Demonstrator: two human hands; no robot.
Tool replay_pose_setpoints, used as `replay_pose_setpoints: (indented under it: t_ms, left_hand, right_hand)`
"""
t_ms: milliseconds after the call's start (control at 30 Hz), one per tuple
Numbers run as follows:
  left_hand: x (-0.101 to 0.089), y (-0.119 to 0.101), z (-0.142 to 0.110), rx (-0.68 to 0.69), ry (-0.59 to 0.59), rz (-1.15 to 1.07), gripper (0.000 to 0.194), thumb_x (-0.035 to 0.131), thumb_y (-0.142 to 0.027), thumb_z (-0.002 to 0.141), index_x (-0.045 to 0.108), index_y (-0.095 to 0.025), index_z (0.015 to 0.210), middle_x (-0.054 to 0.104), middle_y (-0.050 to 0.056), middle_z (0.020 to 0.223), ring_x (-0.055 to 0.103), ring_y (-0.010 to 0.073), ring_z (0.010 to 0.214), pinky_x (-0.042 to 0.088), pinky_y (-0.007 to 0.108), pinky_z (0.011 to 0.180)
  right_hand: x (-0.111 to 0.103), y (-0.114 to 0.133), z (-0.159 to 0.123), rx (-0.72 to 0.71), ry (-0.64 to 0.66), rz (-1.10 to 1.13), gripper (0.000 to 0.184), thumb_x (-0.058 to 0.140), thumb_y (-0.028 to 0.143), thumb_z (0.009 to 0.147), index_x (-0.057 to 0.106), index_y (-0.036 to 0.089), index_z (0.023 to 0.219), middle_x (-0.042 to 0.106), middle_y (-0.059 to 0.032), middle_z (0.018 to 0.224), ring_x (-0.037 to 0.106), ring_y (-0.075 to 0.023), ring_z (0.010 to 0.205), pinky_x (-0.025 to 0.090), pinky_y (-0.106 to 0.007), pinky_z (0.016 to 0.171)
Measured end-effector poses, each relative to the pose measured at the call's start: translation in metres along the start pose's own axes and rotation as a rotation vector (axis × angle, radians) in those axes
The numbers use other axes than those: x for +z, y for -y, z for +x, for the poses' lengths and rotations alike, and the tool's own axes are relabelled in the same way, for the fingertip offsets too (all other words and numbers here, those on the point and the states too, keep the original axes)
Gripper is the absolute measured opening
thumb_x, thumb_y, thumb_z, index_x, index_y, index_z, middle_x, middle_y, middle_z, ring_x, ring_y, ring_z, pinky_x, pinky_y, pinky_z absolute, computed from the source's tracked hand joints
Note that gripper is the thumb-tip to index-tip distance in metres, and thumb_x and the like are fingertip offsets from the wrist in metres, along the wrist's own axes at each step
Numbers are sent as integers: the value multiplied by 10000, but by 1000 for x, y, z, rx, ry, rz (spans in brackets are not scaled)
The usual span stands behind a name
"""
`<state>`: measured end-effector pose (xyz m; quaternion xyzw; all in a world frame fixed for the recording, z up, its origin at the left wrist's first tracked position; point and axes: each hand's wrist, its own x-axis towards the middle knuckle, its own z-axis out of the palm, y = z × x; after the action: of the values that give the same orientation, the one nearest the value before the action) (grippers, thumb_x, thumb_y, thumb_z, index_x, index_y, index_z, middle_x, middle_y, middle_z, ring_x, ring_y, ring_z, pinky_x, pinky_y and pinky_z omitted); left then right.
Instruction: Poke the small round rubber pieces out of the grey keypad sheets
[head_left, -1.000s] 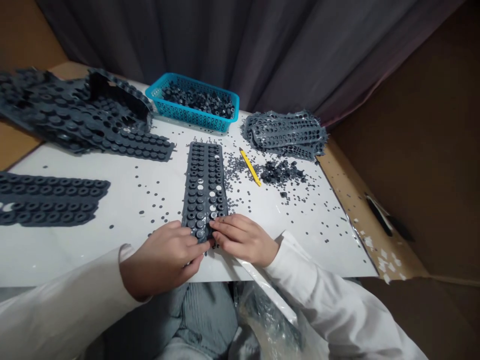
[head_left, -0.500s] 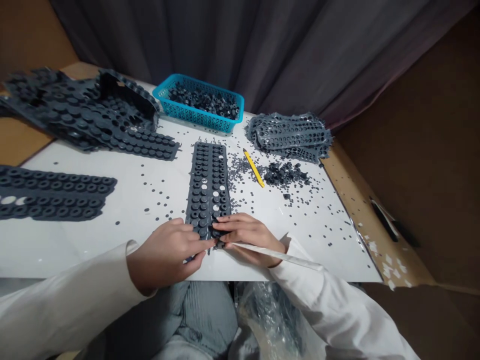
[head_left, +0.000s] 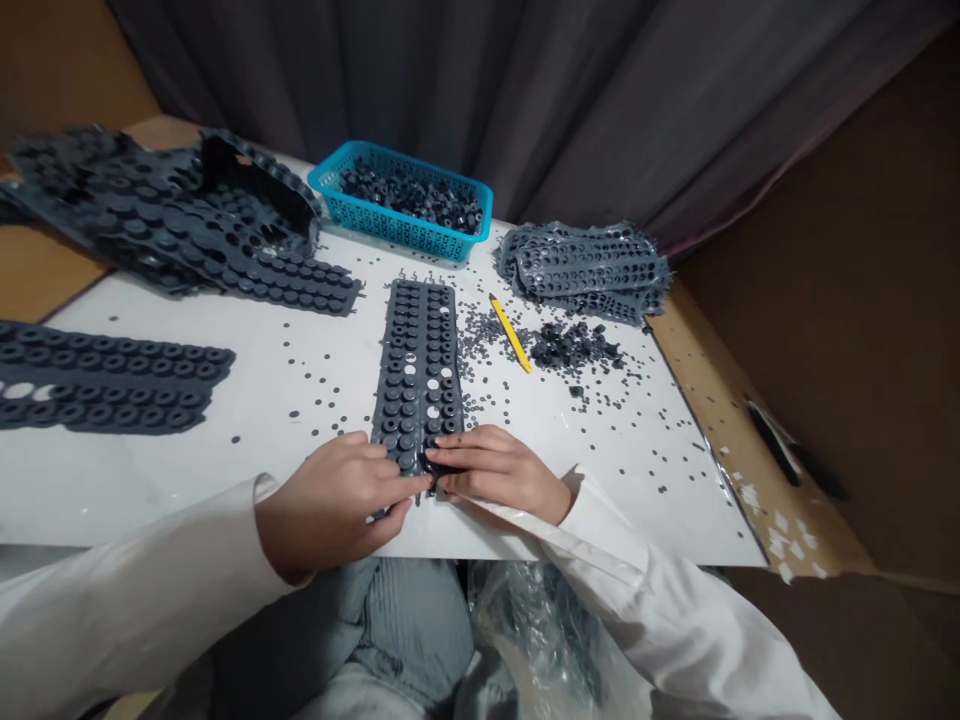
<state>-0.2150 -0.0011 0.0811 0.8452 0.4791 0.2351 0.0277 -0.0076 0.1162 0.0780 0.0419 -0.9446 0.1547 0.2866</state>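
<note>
A long dark grey rubber sheet [head_left: 420, 350] with rows of round studs lies upright in front of me; white shows through several holes in it. My left hand [head_left: 341, 500] is closed at its near left corner, index finger stretched across to the near edge, the other fingers curled. Across from it, my right hand [head_left: 506, 475] is closed on the near right corner, fingers lying over the studs and thumb hidden. The two hands' fingertips almost meet. A pale strip [head_left: 525, 520] runs from under my right hand toward the sleeve. Whatever small part lies between the fingertips is hidden.
Behind stands a blue basket [head_left: 405, 235] of small dark parts. More studded sheets are heaped [head_left: 165, 220] at the left; another sheet [head_left: 112, 380] lies nearer. At right are perforated sheets [head_left: 585, 265], a yellow pen-like tool [head_left: 510, 335], a dark scrap pile [head_left: 574, 345] and scattered discs.
Both hands keep nearly the same place at the near end of the sheet. The right fingers have shifted slightly, and the pale strip looks wider and lower. The view has moved a little.
</note>
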Motion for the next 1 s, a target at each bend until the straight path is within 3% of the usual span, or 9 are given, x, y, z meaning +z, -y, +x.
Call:
replay_pose_setpoints:
  t_ms: [233,367,633,800,1000]
  left_hand:
    - [-1,-3,2,46,26,44,188,527,-177,838,689,-217,923,632,-16,594,517,147,577,324,316,592]
    - [0,-4,1,49,33,55,209,520,-167,832,687,-215,947,648,-18,608,518,158,586,322,324,606]
    - [-1,-2,-1,27,37,59,245,526,-179,824,696,-237,991,612,-14,588,525,141,579,339,306,590]
    - [2,-2,-2,25,25,58,233,526,-196,833,695,-231,990,624,-7,598,531,144,583,349,309,604]
    - [1,-3,0,51,24,49,242,528,-164,827,688,-207,1004,644,-17,604,525,150,575,337,323,592]
  right_hand:
    - [1,10,2,-118,40,-304,15,606,155,874,619,162,877,693,-125,1117,618,-207,1089,539,-341,802]
    - [3,11,3,-45,3,-392,61,580,108,875,617,132,918,690,-168,1096,622,-230,1079,558,-346,781]
    - [3,2,-1,189,-23,-101,109,573,248,904,655,178,921,700,-98,1119,578,-182,1172,508,-341,902]
    - [3,1,-2,189,12,-71,114,571,249,909,658,176,905,700,-93,1123,576,-176,1176,480,-329,886]
    - [4,-3,3,74,9,-213,119,537,219,934,646,177,910,715,-52,1095,633,-185,1058,469,-317,786]
